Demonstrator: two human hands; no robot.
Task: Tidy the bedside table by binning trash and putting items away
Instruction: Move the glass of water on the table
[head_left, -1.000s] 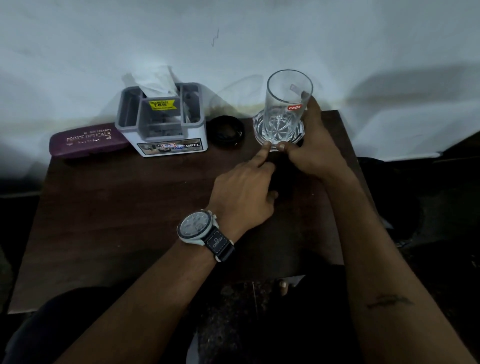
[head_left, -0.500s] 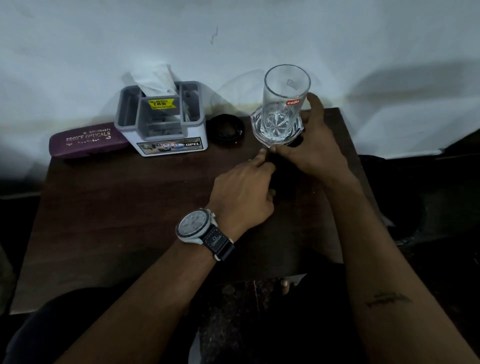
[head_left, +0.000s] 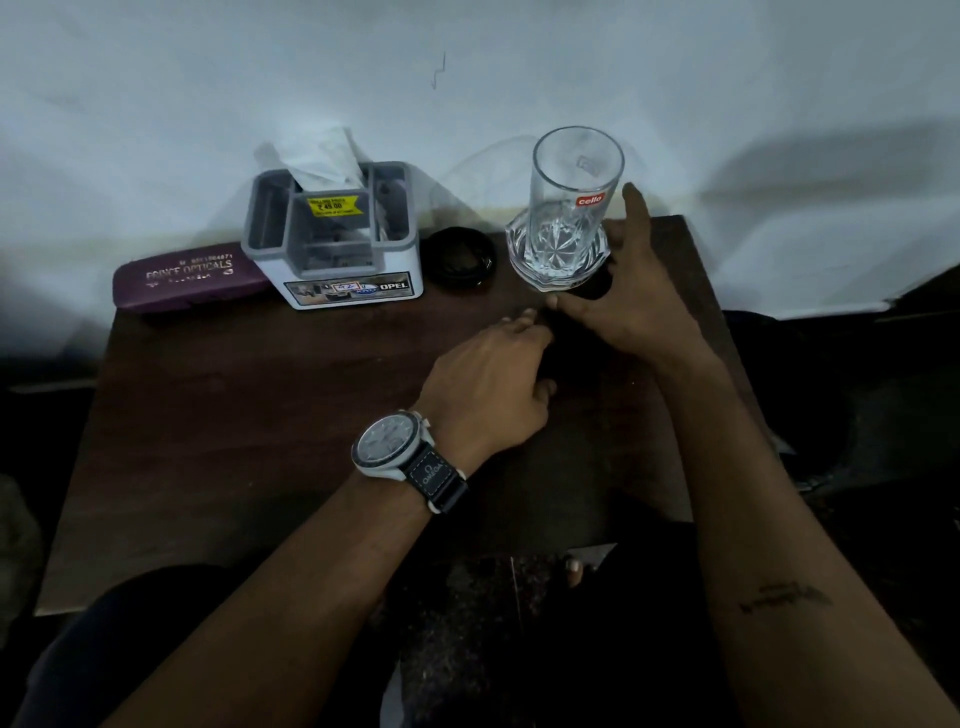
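- Fingers (head_left: 636, 208) of the right hand (head_left: 639, 306) wrapped round the glass (head_left: 574, 208) base, far side of the table (head_left: 260, 415)
- left hand (head_left: 493, 374) loosely curled just beside it, holding nothing

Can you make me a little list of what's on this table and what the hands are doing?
Surface: dark wooden table
Middle back: grey and white organiser with a tissue sticking out
Left back: maroon glasses case beside the organiser
Right back: empty glass upright in a cut-glass dish
Between: black round thing, cannot tell what
Right hand: right hand grips the dish, thumb in front, forefinger up beside the glass
Left hand: left hand, with a watch, fingers pointing toward the dish, holding nothing
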